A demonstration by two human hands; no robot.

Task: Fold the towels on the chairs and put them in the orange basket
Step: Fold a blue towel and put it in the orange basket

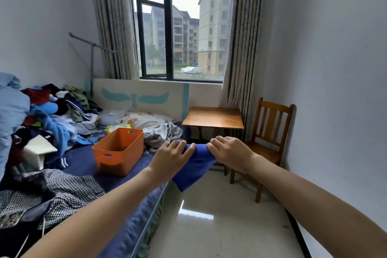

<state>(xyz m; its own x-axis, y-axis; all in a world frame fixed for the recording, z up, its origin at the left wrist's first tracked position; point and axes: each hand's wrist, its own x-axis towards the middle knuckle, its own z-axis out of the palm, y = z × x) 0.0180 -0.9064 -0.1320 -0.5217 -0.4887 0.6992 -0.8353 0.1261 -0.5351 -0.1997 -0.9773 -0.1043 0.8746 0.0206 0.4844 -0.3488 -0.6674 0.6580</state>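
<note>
Your left hand [170, 158] and right hand [229, 153] each pinch the blue towel [193, 170]. It hangs between them. The orange basket [119, 151] sits on the bed [83, 163] to the left.

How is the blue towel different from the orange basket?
The blue towel hangs in the air, gripped at its top edge by the left hand and right hand. The orange basket stands on the bed, untouched. The towel is limp cloth, while the basket is a stiff box with handle holes. Each is one solid colour.
</note>
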